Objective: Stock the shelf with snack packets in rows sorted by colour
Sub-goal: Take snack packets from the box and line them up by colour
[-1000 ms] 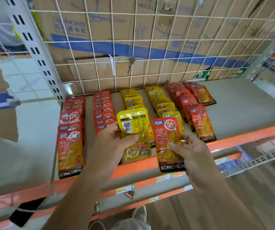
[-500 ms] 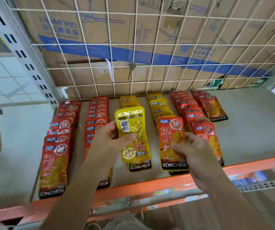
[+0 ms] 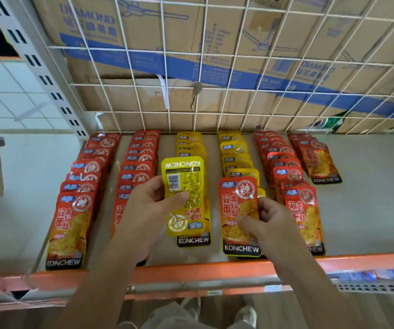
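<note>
Change: red packet (image 3: pixel 234 205) lowered slightly toward shelf (image 3: pixel 369 210) front.
Left fingers (image 3: pixel 180 197): clamped on yellow packet (image 3: pixel 182 176), reversed.
Right fingers (image 3: pixel 266 208): pinching red packet's right edge.

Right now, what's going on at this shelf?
A person is stocking snacks. Their left hand holds a yellow foil snack packet, back side up, over a yellow row. Their right hand pinches a red foil snack packet at the front of the other yellow row. The grey shelf board carries six rows.
</note>
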A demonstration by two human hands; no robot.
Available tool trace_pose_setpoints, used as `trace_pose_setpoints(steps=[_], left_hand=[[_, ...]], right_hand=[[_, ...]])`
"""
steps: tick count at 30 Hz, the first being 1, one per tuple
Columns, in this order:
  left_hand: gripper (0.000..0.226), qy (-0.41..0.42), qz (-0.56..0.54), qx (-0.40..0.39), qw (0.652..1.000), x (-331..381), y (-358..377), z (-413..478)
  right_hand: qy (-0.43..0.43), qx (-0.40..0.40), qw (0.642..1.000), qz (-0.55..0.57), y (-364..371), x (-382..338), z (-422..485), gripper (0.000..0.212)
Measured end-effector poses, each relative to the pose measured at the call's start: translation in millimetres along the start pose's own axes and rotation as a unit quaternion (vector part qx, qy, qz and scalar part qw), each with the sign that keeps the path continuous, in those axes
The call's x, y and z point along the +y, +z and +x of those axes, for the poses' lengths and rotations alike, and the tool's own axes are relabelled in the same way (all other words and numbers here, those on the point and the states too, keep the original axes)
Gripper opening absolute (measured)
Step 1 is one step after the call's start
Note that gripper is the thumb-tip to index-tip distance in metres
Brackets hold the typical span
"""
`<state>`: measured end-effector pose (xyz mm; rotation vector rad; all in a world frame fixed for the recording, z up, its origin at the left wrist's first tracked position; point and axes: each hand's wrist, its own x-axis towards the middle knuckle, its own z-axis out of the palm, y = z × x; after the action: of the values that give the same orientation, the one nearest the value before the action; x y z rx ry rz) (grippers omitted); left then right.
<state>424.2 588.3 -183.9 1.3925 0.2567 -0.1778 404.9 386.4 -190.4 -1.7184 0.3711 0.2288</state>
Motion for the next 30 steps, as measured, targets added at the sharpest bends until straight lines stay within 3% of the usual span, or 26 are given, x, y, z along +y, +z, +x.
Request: trace_pose_setpoints(steps=[8, 18, 30], left_hand=[[0.022, 0.017, 0.004, -0.024, 1.000, 1.0, 31.1, -1.6], [0.020, 0.046, 0.030, -0.066, 0.996, -0.2, 93.4, -1.5], [0.014, 0.005, 0.094, -0.005, 0.996, 0.8, 177.2, 12.2]], right_hand=[[0.005, 0.039, 0.998, 0.058, -34.0, 2.1, 5.1, 0.015], [-0.013, 0.142, 0.982, 0.122, -115.3, 1.5, 18.6, 0.019], [-0.021, 0.080, 0.991, 0.101, -178.5, 4.7, 62.1, 0.016]])
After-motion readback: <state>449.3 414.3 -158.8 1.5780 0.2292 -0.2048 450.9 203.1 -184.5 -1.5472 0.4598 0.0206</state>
